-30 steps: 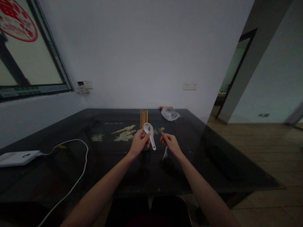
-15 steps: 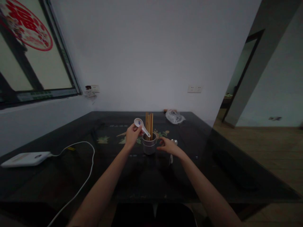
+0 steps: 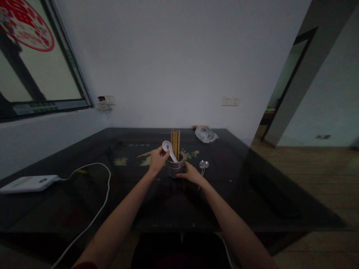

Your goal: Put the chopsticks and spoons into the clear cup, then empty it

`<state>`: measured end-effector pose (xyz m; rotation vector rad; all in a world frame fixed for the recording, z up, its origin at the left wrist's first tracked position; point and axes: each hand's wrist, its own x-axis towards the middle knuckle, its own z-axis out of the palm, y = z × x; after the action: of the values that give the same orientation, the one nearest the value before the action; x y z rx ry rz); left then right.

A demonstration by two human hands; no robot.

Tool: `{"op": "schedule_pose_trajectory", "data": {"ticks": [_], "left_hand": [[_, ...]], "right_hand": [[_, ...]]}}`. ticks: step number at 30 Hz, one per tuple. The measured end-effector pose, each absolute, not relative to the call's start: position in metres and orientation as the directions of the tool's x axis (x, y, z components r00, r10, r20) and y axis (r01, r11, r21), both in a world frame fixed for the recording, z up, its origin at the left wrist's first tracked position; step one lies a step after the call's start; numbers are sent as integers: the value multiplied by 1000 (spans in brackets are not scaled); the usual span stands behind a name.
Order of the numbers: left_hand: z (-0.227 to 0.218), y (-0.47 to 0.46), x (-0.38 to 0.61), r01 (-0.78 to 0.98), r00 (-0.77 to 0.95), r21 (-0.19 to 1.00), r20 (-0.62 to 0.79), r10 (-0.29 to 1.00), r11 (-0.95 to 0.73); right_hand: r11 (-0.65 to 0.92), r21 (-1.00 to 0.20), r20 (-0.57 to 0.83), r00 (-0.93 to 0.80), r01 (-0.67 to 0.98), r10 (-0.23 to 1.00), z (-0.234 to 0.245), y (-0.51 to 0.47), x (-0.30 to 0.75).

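The left hand [image 3: 157, 161] pinches the spoon [image 3: 167, 146], best angled clear of the chopsticks [image 3: 175, 144]. The right hand [image 3: 191, 174], curled around the cup [image 3: 172, 170], should steady it.

Rm was dim, light flat & greyish. Plain white back wall [image 3: 179, 56] filled the upper ctr of the frame, w/ a dbl socket [image 3: 230, 101] at right of ctr & another socket [image 3: 109, 99] at ctr-left. Window [image 3: 60, 80] w/ dark frame sat upper L, a round red-&-white decal [image 3: 30, 28] on its glass; L wall [image 3: 53, 140] ran below it. Big blk glossy table [image 3: 174, 205] w/ floral design [image 3: 192, 154] spanned lower half, far edge near the back wall. Dark-framed doorway [image 3: 286, 82] stood upper R, pale R wall [image 3: 331, 93] beside it, brownish tiled-looking floor [image 3: 322, 179] lower R.
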<state>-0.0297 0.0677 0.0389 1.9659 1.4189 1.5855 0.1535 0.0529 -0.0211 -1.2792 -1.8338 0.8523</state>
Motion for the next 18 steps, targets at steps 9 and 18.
{"op": "schedule_pose_trajectory", "data": {"ticks": [9, 18], "left_hand": [[28, 76, -30, 604, 7, 634, 602, 799, -483], [32, 72, -29, 702, 81, 532, 601, 795, -473]], "right_hand": [[376, -824, 320, -201, 423, 926, -34, 55, 144], [358, -822, 323, -155, 444, 934, -36, 54, 142]]}}
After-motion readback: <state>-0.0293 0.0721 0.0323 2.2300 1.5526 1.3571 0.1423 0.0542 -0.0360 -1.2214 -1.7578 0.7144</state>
